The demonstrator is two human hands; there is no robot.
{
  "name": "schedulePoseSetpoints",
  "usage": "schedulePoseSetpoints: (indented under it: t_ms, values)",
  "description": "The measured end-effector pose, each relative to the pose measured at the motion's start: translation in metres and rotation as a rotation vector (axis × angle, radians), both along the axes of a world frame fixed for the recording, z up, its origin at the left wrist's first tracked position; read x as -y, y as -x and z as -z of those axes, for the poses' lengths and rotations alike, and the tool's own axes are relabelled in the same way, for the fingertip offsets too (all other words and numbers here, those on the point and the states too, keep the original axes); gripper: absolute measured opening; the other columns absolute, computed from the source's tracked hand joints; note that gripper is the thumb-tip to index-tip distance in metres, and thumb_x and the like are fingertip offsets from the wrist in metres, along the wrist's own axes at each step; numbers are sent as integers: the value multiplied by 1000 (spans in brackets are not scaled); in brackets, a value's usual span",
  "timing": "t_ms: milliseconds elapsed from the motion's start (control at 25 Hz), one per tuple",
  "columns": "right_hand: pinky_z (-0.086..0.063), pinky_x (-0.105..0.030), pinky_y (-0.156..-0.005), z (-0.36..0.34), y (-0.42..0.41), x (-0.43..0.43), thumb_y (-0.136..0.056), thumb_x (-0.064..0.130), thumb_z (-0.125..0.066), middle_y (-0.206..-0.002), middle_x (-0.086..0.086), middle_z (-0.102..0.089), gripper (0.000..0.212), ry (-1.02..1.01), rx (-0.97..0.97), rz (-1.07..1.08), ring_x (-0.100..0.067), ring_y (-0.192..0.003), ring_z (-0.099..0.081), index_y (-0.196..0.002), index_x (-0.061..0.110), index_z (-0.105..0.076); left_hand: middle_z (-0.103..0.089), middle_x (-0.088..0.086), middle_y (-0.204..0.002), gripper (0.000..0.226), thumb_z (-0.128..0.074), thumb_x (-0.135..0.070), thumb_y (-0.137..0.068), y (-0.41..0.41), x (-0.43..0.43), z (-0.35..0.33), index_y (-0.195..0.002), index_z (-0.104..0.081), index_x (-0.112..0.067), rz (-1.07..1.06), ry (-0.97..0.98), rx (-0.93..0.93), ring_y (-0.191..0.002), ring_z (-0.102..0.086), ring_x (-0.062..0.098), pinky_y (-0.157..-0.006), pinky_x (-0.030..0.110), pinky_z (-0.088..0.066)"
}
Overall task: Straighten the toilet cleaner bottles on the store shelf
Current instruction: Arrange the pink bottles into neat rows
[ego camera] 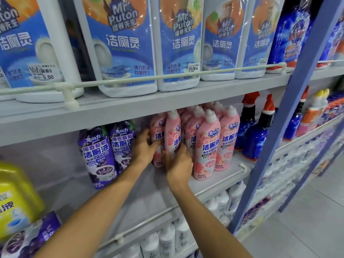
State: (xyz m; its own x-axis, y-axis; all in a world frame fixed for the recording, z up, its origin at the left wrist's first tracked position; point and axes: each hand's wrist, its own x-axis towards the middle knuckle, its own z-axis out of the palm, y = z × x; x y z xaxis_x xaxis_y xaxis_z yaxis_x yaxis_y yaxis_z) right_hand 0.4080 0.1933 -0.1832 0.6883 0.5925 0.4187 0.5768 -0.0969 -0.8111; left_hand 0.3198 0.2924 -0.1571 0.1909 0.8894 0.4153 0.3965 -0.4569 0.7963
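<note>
1. Two bare forearms enter from the bottom edge and reach up to the middle shelf [130,194].
2. Left hand [144,147]: fingers curled against the left side of the leftmost pink bottle [157,135], gripping it.
3. Right hand [178,164]: thumb and fingers wrapped round the lower body of the second pink bottle [173,135]. This bottle stands upright, touching the leftmost one.
4. Both hands therefore hold one bottle each; neither is open.
5. Location of the held bottles: left end of the pink bottles [206,146], a tight cluster standing upright in several rows on the right half of the middle shelf. White caps point up.
6. Purple bottles [96,153]: two units, side by side and touching, just left of the left hand on the same shelf.
7. Blue spray bottles [256,135] with red triggers stand just right of the pink cluster.
8. Upper shelf: large white bottles [121,43] with blue labels marked "Toilet Cleaners", lined up behind a white guard rail [149,78].
9. Lower left: a yellow jug [16,198], blurred, above a purple pack [28,241].
10. Bottom shelf: plain white containers [167,239], partly visible.
11. A blue upright post [279,127] crosses the right side of the view.
</note>
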Motion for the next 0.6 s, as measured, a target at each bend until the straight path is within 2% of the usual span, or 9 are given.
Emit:
schedulePoseSetpoints:
  t_ms: [200, 320, 440, 600]
  values:
    - [-51, -40, -77, -7, 7, -14, -92, 44, -67, -123, -11, -66, 55, 113, -53, 43, -36, -107, -67, -134, 13, -48, -74, 9, -96, 30, -79, -18, -83, -6, 2, 2, -106, -62, -9, -89, -42, 14, -85, -70, 28, -73, 35, -55]
    - [-54, -41, -82, 3, 12, -16, -95, 36, -63, -128, -13, -65, 52, 39, -52, 10, -34, -110, -66, -138, 11, -47, -73, 11, -93, 29, -79, -18, -82, -9, 0, 4, -103, -61, -9, -120, -58, 17, -85, -69, 32, -73, 39, -56]
    - [-53, -40, -87, 14, 10, -11, -95, 22, -61, -128, -12, -63, 51, 26, -19, -17, -31, -113, -64, -143, 12, -45, -73, 11, -91, 26, -77, -14, -83, -10, -2, 1, -102, -61, -7, -105, -25, 34, -82, -69, 31, -71, 36, -55]
    - [-53, -43, -91, 15, 8, -12, -95, 27, -60, -138, -7, -54, 57, 78, -25, -4, -29, -121, -58, -146, 20, -36, -74, 9, -88, 22, -76, -13, -85, -8, -4, 0, -100, -61, -7, -64, -8, 44, -79, -70, 29, -71, 42, -59]
